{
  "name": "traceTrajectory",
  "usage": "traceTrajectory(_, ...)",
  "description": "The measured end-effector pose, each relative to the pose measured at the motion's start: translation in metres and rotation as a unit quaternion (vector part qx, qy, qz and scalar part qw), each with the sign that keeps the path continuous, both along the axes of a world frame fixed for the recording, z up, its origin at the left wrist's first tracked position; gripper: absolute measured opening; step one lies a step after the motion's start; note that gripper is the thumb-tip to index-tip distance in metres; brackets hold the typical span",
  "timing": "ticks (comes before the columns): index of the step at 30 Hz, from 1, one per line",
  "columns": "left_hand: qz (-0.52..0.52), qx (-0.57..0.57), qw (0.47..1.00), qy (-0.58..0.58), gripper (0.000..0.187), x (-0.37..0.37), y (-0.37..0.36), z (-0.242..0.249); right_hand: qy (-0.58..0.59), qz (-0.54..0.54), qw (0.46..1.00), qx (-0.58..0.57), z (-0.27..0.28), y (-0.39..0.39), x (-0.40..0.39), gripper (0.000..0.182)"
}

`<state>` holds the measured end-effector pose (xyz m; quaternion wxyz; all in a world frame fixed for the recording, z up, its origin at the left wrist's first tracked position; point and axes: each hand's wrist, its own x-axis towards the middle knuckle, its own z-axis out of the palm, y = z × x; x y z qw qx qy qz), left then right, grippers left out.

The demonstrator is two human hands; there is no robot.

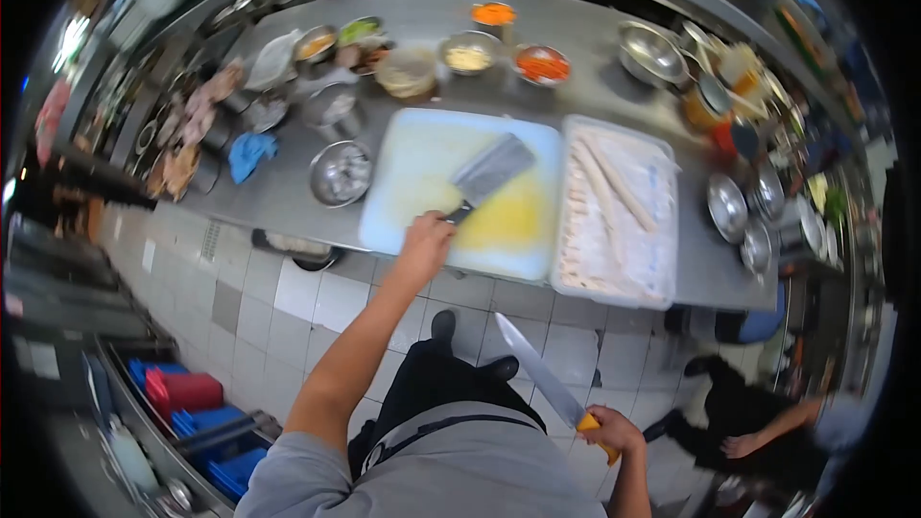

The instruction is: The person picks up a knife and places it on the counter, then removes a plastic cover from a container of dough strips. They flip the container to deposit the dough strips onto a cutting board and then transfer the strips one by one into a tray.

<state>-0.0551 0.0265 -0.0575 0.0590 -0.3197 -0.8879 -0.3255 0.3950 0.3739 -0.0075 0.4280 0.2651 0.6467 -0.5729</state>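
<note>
My left hand (429,235) is closed round the dark handle of a cleaver (494,171). Its broad blade lies over the white cutting board (395,194), which carries a yellow stain. In my right hand (614,429) is a long knife (545,371) with a yellow handle, held low in front of my body, away from the table, its tip pointing up and left. Beside the board, on its right, stands a plastic tray (669,273) with long pale rolls in white powder and small pieces along its left side.
Bowls of orange shreds (543,65) and pale pieces (469,56) stand behind the board. A metal bowl (341,174) and a blue cloth (251,155) lie to its left. Metal bowls (727,207) line the right end. Another person (767,432) is at the lower right.
</note>
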Motion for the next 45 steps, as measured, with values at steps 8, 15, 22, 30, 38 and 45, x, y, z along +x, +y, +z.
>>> traceTrajectory(8,0.2,0.157,0.966,0.054,0.032,-0.052,-0.133,0.044,0.058,-0.159,0.985,-0.027,0.055,-0.051,-0.051,0.039)
traceTrajectory(15,0.351,0.489,0.731,-0.321,0.043,-0.199,-0.315,-0.001,0.23,-0.02,0.972,0.031,0.095,-0.198,-0.243,0.044)
traceTrajectory(22,0.387,0.497,0.666,-0.398,0.05,-0.181,-0.373,-0.006,0.283,0.1,0.951,-0.071,0.094,-0.394,-0.459,0.065)
traceTrajectory(30,0.189,0.375,0.712,-0.563,0.058,-0.091,-0.405,0.075,0.451,0.086,0.887,0.047,0.023,-0.547,-0.535,0.074)
traceTrajectory(38,0.229,0.439,0.701,-0.513,0.072,-0.099,-0.386,0.043,0.478,0.198,0.853,0.069,-0.011,-0.571,-0.583,0.049)
traceTrajectory(45,0.202,0.115,0.971,-0.051,0.065,-0.111,-0.343,0.054,0.483,0.019,0.87,0.094,0.019,-0.388,-0.5,0.029)
